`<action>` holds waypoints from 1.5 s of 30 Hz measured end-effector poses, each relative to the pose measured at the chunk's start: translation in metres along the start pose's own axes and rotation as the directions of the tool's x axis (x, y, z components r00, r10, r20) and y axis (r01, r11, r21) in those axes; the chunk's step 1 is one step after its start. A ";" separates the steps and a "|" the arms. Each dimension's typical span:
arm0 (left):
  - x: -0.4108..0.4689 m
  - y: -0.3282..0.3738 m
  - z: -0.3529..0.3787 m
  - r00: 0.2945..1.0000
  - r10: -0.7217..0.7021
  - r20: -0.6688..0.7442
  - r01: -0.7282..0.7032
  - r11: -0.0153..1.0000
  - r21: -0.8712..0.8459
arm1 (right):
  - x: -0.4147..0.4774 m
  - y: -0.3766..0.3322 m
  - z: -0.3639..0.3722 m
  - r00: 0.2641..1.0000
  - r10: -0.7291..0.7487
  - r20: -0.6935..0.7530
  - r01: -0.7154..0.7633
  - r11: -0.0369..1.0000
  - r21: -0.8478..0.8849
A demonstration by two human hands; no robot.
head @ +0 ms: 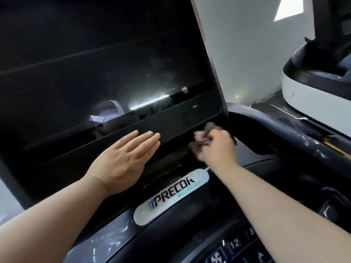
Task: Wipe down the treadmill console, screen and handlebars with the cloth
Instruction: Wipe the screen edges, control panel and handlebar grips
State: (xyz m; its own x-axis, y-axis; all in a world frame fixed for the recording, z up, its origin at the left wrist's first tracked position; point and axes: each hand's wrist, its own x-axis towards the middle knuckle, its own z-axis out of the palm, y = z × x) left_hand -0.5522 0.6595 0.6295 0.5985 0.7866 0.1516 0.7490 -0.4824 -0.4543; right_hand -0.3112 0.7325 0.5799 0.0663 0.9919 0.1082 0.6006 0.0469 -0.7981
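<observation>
Fingers (pixel 208 138) of the right hand (pixel 218 147) bunch the cloth (pixel 199 134) under the screen (pixel 95 63) corner; left of them, the left hand (pixel 121 158) lies flat, fingers straight, on the bezel (pixel 180 121)

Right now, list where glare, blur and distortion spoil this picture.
Head view: a bright glare streak crosses the lower screen; the right hand and cloth are blurred; the left hand is sharp; the wide lens bends the screen's edge.

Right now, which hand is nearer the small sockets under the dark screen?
Right. The right hand, gripping a pale crumpled cloth, sits below the small sockets; the left hand lies flat farther left.
</observation>
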 end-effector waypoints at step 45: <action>-0.085 -0.018 0.000 0.998 -0.053 -0.028 0.051 0.996 -0.071 | -0.090 -0.063 0.027 0.834 -0.239 0.497 0.516 0.658 -0.549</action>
State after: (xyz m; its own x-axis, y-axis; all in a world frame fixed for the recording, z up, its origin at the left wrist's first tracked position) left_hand -0.6160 0.6012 0.6252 0.5655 0.8001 0.2000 0.7970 -0.4678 -0.3821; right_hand -0.3769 0.6434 0.6046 -0.4844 0.8748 -0.0132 0.8667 0.4778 -0.1435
